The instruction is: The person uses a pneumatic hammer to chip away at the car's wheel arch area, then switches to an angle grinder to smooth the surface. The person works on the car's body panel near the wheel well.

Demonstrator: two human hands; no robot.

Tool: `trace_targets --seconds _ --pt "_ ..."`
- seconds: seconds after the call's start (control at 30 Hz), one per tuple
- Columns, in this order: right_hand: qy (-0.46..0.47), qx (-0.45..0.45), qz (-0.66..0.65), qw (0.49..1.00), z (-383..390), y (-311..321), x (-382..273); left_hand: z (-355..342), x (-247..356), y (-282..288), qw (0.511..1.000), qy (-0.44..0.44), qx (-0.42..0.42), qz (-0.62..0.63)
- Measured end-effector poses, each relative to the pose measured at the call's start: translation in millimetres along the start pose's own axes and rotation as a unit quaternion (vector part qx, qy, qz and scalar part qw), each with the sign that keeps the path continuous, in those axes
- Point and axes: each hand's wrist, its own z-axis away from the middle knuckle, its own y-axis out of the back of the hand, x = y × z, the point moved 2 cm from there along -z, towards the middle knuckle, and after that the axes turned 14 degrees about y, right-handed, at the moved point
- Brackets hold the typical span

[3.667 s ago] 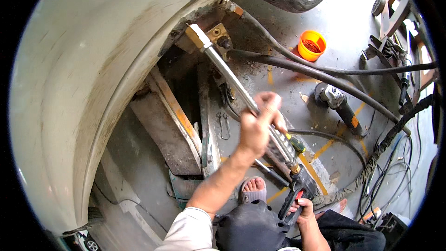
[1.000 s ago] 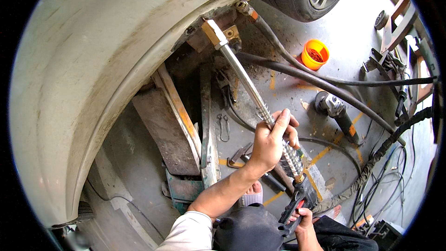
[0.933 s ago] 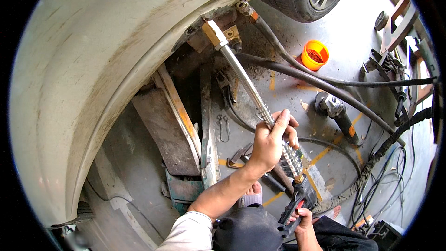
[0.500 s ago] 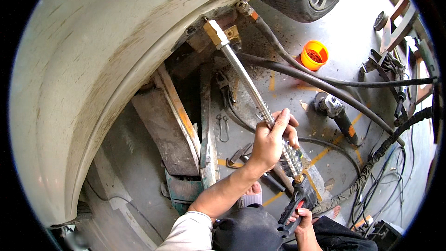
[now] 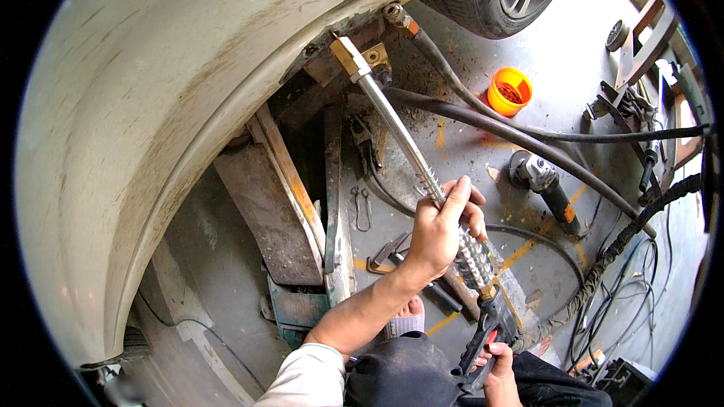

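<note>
at mid-frame the silver tool (image 5: 396, 126), brass tip (image 5: 348, 54) already at the edge of the car panel (image 5: 181, 120), seems mid-job, the left hand (image 5: 439, 235) with fingers wrapped around it, the right hand (image 5: 495, 365) gripping its black handle (image 5: 499, 315) lower down.

A white short sleeve (image 5: 302, 374), dark trousers (image 5: 562, 386) and a pale open-toed sandal (image 5: 405, 325) are worn.

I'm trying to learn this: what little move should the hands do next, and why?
Perhaps the left hand should ease the metal rod slightly toward the car panel's edge: its brass tip points at it, and I can't tell whether they touch. That hand is wrapped around the rod while the right hand holds the black handle, so both could guide it.
</note>
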Motion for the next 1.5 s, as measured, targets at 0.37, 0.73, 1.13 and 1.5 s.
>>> trace_targets --seconds 0.37,0.73,1.13,1.5 --pt "-0.065 0.076 -0.1 0.99 34 -16 -19 12 4 -13 0.997 -0.03 0.057 -0.049" --pt "-0.051 0.059 -0.071 0.994 34 -22 -15 8 13 -13 0.998 -0.025 0.059 -0.01" --pt "-0.057 0.075 -0.006 0.996 31 1 -18 14 -2 -17 0.997 -0.048 0.058 0.011" --pt "-0.058 0.045 -0.008 0.997 23 -26 -16 7 2 -9 0.997 -0.044 0.068 0.009"
